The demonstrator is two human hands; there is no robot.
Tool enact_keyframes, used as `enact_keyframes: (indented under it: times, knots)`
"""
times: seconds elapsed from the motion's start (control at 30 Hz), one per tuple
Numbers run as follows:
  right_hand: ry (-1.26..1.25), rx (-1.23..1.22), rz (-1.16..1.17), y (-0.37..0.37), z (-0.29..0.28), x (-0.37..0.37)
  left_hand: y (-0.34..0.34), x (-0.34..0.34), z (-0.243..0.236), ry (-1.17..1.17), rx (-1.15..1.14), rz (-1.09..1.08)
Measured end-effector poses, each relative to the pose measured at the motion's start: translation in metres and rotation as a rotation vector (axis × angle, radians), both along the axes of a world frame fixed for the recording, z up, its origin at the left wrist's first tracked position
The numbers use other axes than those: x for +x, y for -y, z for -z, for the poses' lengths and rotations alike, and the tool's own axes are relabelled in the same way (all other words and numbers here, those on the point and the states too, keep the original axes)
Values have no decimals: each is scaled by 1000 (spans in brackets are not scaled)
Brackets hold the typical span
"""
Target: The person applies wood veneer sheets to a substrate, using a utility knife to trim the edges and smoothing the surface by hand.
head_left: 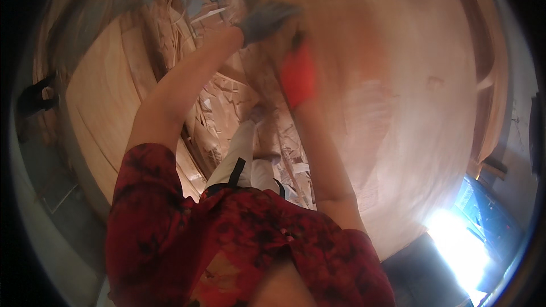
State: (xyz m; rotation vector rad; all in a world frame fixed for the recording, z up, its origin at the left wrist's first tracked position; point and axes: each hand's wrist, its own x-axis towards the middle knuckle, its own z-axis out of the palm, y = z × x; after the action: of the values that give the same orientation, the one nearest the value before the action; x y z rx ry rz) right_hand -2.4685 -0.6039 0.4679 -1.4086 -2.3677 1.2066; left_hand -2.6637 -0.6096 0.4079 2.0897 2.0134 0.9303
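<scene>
My left hand (pixel 264 21), in a grey glove, is reaching to the upper middle, by the edge of a large light wooden sheet (pixel 398 108). My right hand (pixel 298 71), in a red glove, is just below it at the sheet's left edge, with something dark at its fingertips that I cannot make out. Both hands are smeared by motion, so their fingers and any grip are unclear. Under and left of them lies a heap of torn, thin wood scraps (pixel 176 17).
Long pale wooden strips (pixel 96 102) lie on the left. My legs (pixel 236 156) stand among the scraps. Dark objects (pixel 37 99) are at the far left. A blue panel (pixel 489 216) and a very bright patch (pixel 455 247) are at the lower right, beside a pale wall (pixel 517 113).
</scene>
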Motion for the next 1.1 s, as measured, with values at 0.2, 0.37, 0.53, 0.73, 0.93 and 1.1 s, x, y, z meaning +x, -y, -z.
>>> enact_keyframes:
  times: [0.2,0.37,0.53,0.73,0.93,1.1]
  knots:
    - [127,-82,-15,-5,14,-26,0,0,11,39,-9,-28]
    - [-51,-71,5,2,30,-24,-7,-12,30,-126,139,80]
    - [130,-80,-54,20,14,-4,-5,-7,30,-145,37,7]
    - [140,-100,-87,37,23,24,-6,-7,27,-204,-37,10]
    - [203,-153,-138,83,34,108,2,-1,38,-104,-77,-90]
    - [144,85,-229,7,17,117,6,2,39,-82,-24,-86]
